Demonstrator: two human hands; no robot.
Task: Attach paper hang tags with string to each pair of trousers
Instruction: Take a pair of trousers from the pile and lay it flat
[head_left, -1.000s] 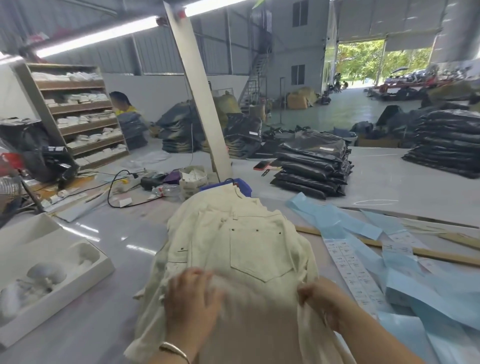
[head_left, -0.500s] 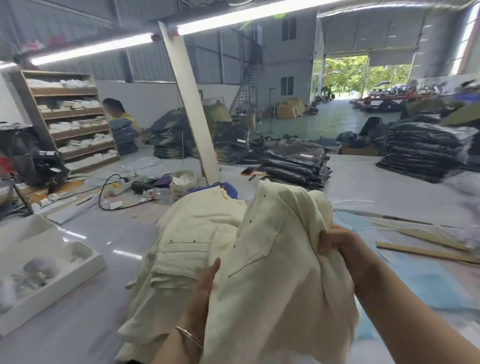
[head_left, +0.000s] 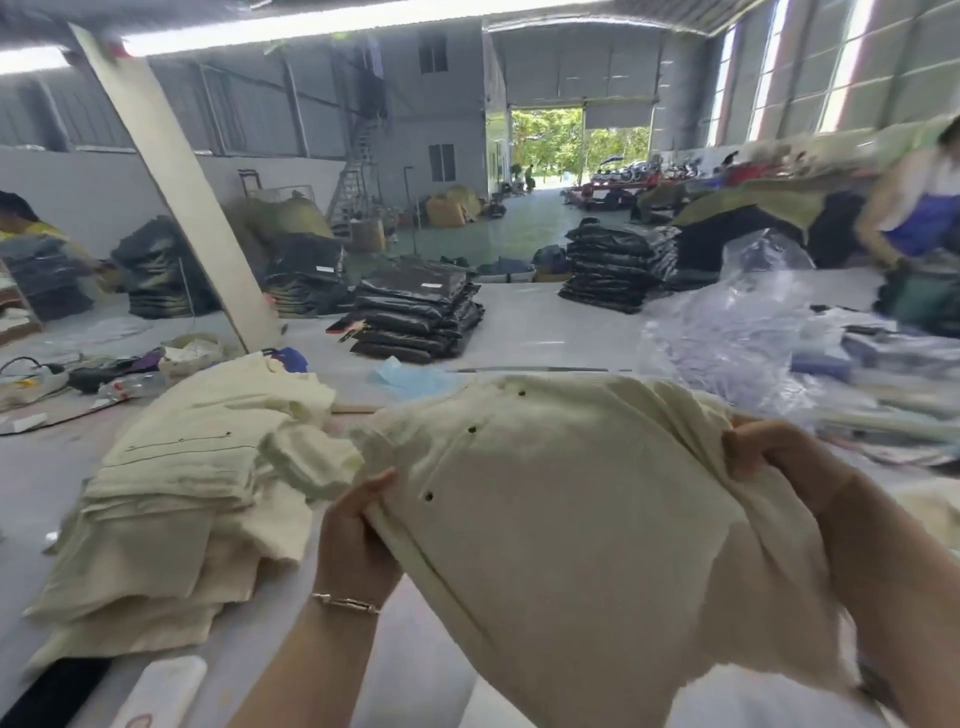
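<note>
Two hands, the left hand (head_left: 358, 535) and the right hand (head_left: 779, 457), grip one pair of cream trousers (head_left: 571, 519) and hold it up off the white table (head_left: 62, 467). A pile of cream trousers (head_left: 182, 483) lies just to the left. Behind stand black bagged stacks (head_left: 415, 317), crinkly clear plastic (head_left: 737, 332) and a slanted white post (head_left: 176, 187) in a big hall.

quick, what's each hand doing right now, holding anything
Left hand: holds the left edge of the lifted cream cotton trousers.
Right hand: fingers curled round the right side of the same trousers.
</note>
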